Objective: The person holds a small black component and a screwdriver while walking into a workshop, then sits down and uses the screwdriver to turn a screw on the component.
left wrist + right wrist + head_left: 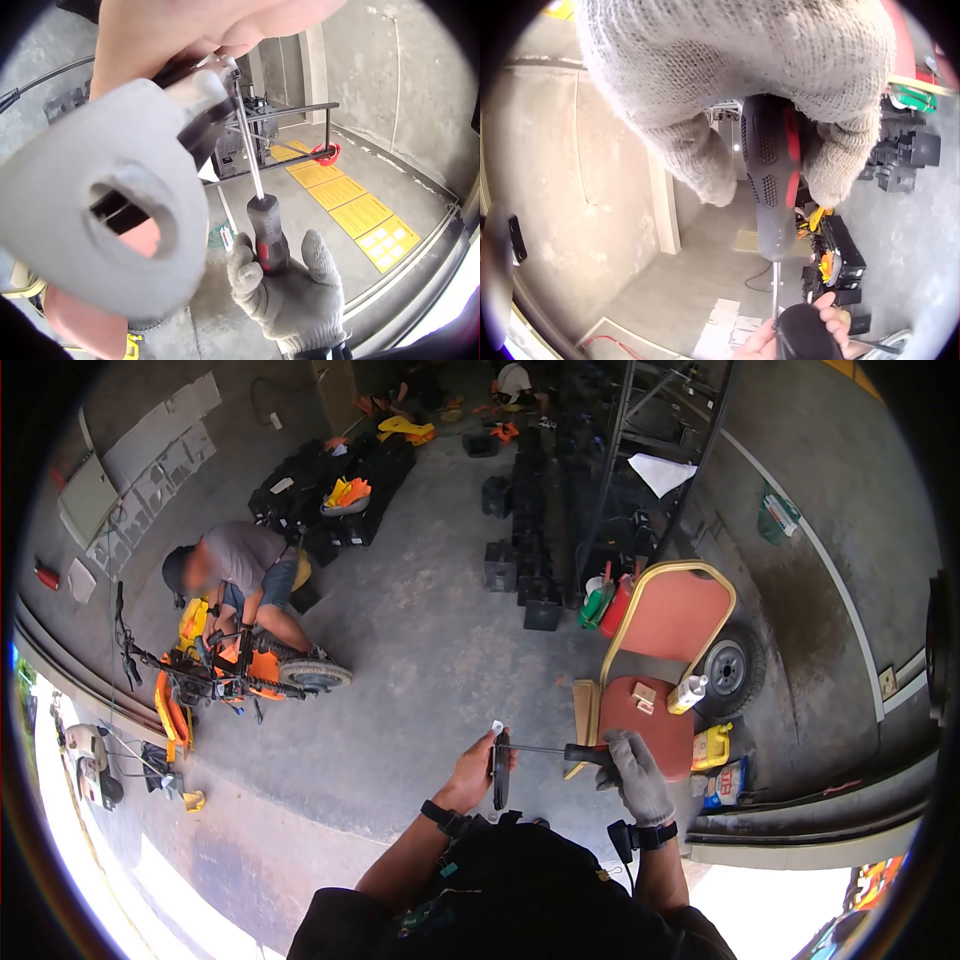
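Note:
My bare left hand (465, 778) grips a dark, elongated part (501, 772) upright in front of my body. Close to the camera in the left wrist view, a light grey plate (52, 202) with an oval hole appears at that part. A grey knitted glove covers my right hand (642, 780), which holds a screwdriver (769, 180) by its black-and-red handle. The metal shaft (247, 139) runs across to the dark part, its tip right at the end beside my left fingers. The part's exact kind cannot be told.
A red-padded chair (668, 615) stands to the right, with a white bottle (687, 694) and small boxes on its seat. At left a person (240, 565) bends over a two-wheeler (240, 670). Black boxes (543, 605) line the floor beside a metal ladder (612, 470).

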`<action>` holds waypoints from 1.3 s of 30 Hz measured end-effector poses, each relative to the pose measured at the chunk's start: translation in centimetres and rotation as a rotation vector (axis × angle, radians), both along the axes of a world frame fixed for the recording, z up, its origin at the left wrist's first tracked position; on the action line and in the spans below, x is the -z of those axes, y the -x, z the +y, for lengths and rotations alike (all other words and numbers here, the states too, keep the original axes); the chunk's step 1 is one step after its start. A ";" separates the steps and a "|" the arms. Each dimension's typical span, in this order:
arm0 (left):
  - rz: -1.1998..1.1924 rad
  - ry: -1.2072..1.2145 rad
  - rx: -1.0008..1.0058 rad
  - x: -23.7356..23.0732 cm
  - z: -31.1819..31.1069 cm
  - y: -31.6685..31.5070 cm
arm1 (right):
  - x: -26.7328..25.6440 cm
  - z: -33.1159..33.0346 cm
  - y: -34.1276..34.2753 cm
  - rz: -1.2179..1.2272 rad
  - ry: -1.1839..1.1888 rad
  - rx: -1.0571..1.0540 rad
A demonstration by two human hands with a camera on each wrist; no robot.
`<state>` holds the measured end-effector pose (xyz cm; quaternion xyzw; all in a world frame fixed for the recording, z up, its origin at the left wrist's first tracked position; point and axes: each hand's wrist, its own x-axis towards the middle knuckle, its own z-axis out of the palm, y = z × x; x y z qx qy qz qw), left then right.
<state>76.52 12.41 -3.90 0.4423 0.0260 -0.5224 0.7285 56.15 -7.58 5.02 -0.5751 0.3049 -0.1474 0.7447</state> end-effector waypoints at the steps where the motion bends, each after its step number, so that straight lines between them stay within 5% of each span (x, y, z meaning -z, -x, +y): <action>1: -0.001 0.001 -0.006 0.2 0.0 0.0 | 0.4 -0.5 0.1 0.128 -0.029 -0.062; 7: 0.006 0.018 -0.009 0.6 0.0 0.0 | 2.1 0.5 0.0 -0.286 -0.059 0.044; 11: -0.003 0.001 -0.011 0.0 0.2 0.1 | 0.0 1.1 -0.1 -0.230 -0.031 0.087; 13: 0.009 -0.006 -0.001 0.5 0.2 0.0 | -1.1 0.4 0.1 0.088 -0.119 -0.009; 19: -0.008 0.010 -0.006 1.4 0.3 0.0 | 1.8 0.8 -0.1 -0.278 -0.040 0.083; 23: -0.013 0.009 -0.003 1.3 0.4 0.0 | 0.5 1.2 0.0 -0.245 -0.006 0.086; 25: -0.026 0.043 -0.005 1.4 0.5 -0.1 | -0.9 1.0 0.1 0.027 -0.080 0.048; 28: -0.085 0.029 0.020 0.8 0.6 0.0 | 0.3 0.2 0.5 0.077 -0.051 0.021; 32: -0.086 0.019 0.024 0.1 0.6 0.1 | 1.6 0.6 0.5 -0.222 -0.124 0.053; 34: -0.074 0.046 0.023 -0.1 0.6 0.2 | 1.7 0.7 0.4 -0.299 0.022 0.004; 39: -0.050 0.060 -0.009 -0.3 0.6 0.2 | -0.4 0.7 0.7 -0.037 -0.040 0.013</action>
